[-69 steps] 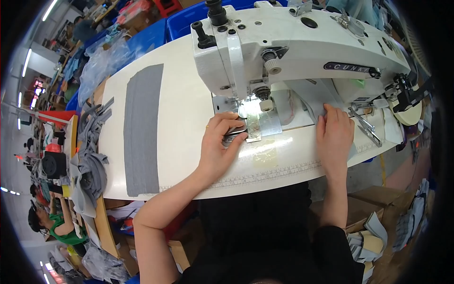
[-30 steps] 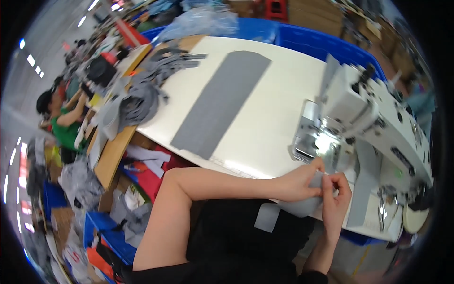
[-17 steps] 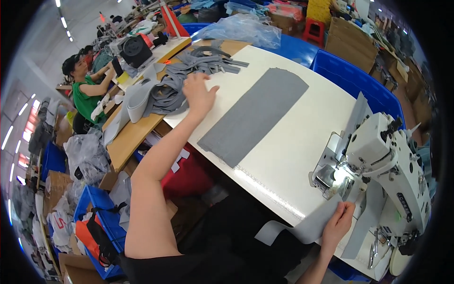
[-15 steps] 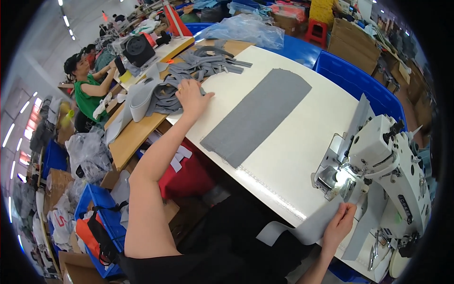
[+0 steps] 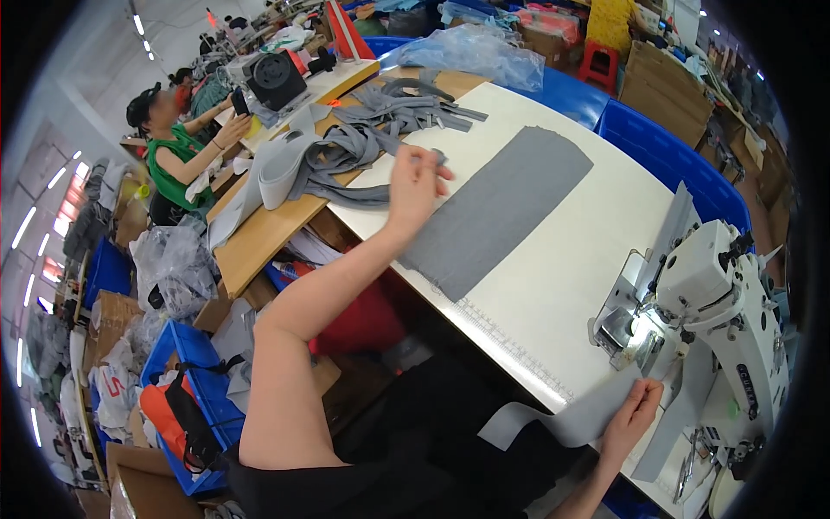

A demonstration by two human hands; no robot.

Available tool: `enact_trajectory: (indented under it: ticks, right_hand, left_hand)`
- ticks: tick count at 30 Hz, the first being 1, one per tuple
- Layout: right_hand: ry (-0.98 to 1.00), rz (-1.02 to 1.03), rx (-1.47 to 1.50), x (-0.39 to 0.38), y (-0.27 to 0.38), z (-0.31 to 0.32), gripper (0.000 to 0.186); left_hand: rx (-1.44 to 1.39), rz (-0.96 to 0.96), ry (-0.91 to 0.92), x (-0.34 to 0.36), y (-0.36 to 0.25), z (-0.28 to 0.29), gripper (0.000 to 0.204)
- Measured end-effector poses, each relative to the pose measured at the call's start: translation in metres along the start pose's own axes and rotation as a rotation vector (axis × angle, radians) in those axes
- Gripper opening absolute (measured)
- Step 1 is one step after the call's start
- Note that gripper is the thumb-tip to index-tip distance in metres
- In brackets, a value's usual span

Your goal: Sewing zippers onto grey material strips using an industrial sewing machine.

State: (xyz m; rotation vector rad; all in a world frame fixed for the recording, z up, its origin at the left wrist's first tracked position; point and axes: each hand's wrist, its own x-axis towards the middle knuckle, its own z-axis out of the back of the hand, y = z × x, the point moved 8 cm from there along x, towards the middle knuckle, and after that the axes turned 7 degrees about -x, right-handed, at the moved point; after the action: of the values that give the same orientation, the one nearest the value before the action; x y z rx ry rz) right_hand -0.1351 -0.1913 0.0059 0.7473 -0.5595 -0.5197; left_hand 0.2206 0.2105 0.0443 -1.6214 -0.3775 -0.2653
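My left hand (image 5: 417, 186) is raised over the white worktable's left part, fingers curled on a small grey item (image 5: 439, 158), too small to make out clearly. Behind it lies a tangled pile of grey fabric strips (image 5: 346, 151). My right hand (image 5: 631, 415) grips a light grey strip (image 5: 588, 415) at the table's front edge; the strip curves down over my dark-clothed lap. A long grey fabric panel (image 5: 510, 203) lies flat on the white worktable (image 5: 596, 251). The white sewing machine (image 5: 709, 268) stands at the right, its lamp lit, with more grey fabric (image 5: 674, 432) beside it.
A wooden side board (image 5: 251, 251) holds pale rolled material (image 5: 277, 177). Blue bins (image 5: 674, 151) line the far edge. A co-worker (image 5: 169, 156) in green sits at another station, upper left. Bags, a blue crate (image 5: 186, 346) and cardboard boxes (image 5: 130, 484) crowd the lower left.
The view has swung left from the machine. My left hand has gone to the strip pile, then moved rightward from it with fingers curled. My right hand keeps the light grey strip.
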Motion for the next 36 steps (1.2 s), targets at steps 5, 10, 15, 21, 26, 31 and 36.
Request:
enact_trajectory:
  ticks: [5, 10, 15, 21, 26, 31, 36]
  right_hand:
    - [0.103, 0.011, 0.194, -0.014, 0.022, -0.015, 0.020]
    - [0.346, -0.033, 0.419, -0.024, 0.041, -0.034, 0.022]
    - [0.544, -0.431, 1.098, -0.031, 0.055, -0.064, 0.032]
    - [0.564, -0.614, 1.204, -0.038, 0.051, -0.074, 0.028]
    - [0.581, -0.586, 1.158, -0.053, 0.040, -0.068, 0.025]
    - [0.736, -0.320, 0.746, -0.070, 0.063, -0.050, 0.022]
    - [0.972, -0.208, 0.892, -0.110, 0.095, -0.049, 0.016]
  left_hand:
    - [-0.278, 0.363, 0.312, -0.050, -0.015, -0.095, 0.027]
    - [-0.350, 0.356, 0.829, -0.110, -0.055, -0.161, 0.024]
    - [-0.310, 0.537, 1.345, -0.212, -0.060, -0.192, 0.029]
    - [-0.090, 0.677, 1.705, -0.255, -0.064, -0.165, 0.015]
    - [0.024, 0.994, 1.341, -0.221, -0.024, -0.153, 0.043]
    - [-0.139, 1.212, 1.188, -0.237, -0.018, -0.178, 0.063]
    - [-0.338, 1.276, 0.857, -0.231, -0.012, -0.201, 0.055]
